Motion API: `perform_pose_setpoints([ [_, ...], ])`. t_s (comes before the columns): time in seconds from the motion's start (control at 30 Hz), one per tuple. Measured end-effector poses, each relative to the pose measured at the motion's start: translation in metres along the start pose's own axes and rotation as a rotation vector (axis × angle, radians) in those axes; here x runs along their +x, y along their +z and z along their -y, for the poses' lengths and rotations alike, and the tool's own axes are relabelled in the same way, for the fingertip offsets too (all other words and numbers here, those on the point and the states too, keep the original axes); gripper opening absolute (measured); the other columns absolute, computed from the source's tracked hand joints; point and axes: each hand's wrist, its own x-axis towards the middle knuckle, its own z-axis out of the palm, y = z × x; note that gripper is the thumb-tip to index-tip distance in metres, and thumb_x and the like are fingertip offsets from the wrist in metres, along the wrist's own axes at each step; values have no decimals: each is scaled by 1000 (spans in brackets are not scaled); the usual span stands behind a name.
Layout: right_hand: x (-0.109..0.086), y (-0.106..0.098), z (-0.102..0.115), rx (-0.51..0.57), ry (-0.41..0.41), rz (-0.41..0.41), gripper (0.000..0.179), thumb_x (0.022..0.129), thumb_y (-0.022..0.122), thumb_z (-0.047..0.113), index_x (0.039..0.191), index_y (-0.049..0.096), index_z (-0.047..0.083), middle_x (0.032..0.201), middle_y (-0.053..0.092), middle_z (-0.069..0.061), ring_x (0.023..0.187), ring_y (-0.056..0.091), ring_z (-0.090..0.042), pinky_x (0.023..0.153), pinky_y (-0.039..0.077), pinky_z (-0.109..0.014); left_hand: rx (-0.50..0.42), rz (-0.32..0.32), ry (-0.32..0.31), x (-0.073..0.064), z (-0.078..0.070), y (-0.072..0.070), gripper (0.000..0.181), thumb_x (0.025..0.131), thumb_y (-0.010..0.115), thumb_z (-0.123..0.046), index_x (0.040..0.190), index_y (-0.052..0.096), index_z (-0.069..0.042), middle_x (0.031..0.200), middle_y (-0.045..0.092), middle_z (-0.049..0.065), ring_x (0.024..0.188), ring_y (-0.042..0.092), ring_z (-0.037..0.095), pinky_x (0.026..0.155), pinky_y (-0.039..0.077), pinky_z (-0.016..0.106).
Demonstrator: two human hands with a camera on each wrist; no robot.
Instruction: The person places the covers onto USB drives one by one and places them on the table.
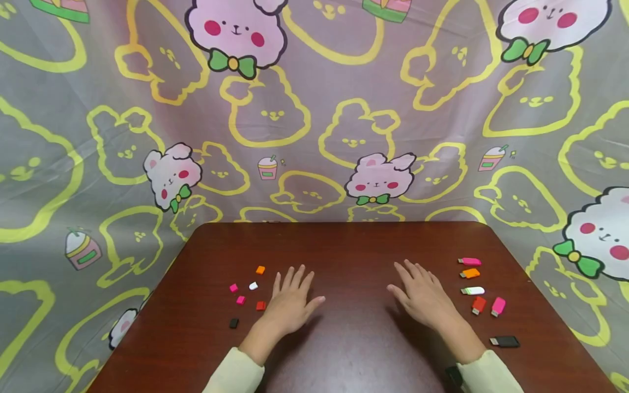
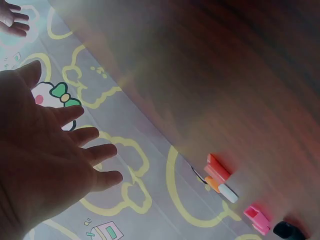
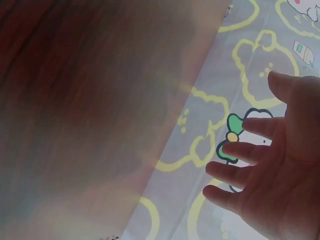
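Observation:
My left hand [image 1: 290, 305] is held over the table with its fingers spread and nothing in it. Closest to it lies a red USB stick cap [image 1: 261, 306]; an orange cap [image 1: 260, 269], a white cap [image 1: 253, 285], two pink caps [image 1: 241, 300] and a black cap [image 1: 233, 323] lie farther left. My right hand [image 1: 427, 297], also spread and holding nothing, is left of several USB sticks with bare metal plugs: a red stick [image 1: 479, 305], a white-and-green stick [image 1: 473, 291], an orange stick [image 1: 470, 273], two pink sticks [image 1: 498, 307] and a black stick [image 1: 504, 341].
The brown wooden table [image 1: 344, 245] has rounded far corners. Behind it and along both sides hangs a grey curtain [image 1: 304, 158] printed with yellow outlines and white rabbit faces. Pale sleeves [image 1: 236, 374] cover both forearms.

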Motion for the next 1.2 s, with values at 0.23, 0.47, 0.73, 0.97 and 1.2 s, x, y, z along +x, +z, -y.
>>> perform_pose_setpoints([
  [0.23,-6,-3,-7,-20,-19,-32,58,99,62,35,145,50,2,146,50,-27,134,45,-49,107,33,-68,-8,-16,-8,-5,5,-2,73,101,47,-59,156,38,-11,163,29,16,151,23,43,119,10,66],
  [0.47,-16,-8,-17,-32,-20,-27,57,98,64,34,143,52,2,144,52,-27,132,47,-50,106,35,-67,-7,-36,-30,-15,14,-7,71,101,50,-56,155,40,-12,163,30,16,151,22,42,118,10,66],
  [0.73,-31,-12,-30,-39,-33,-60,56,96,68,33,141,55,1,141,54,-28,129,49,-52,102,39,-67,-4,-48,-41,-30,29,-13,69,100,53,-53,154,41,-11,162,32,16,151,23,42,118,11,66],
  [0.97,-39,-18,-41,-16,-18,-54,58,95,68,33,140,54,-1,142,52,-30,129,49,-52,105,37,-66,51,-100,65,-41,43,-17,68,97,60,-53,151,47,-15,159,39,14,148,31,39,118,15,65],
  [1.2,-47,-23,-47,-5,-15,-44,59,95,70,33,140,54,-1,143,51,-30,129,49,-52,104,38,-66,35,-97,72,-50,54,-21,69,97,60,-53,151,47,-13,159,38,15,148,31,40,118,16,65],
])
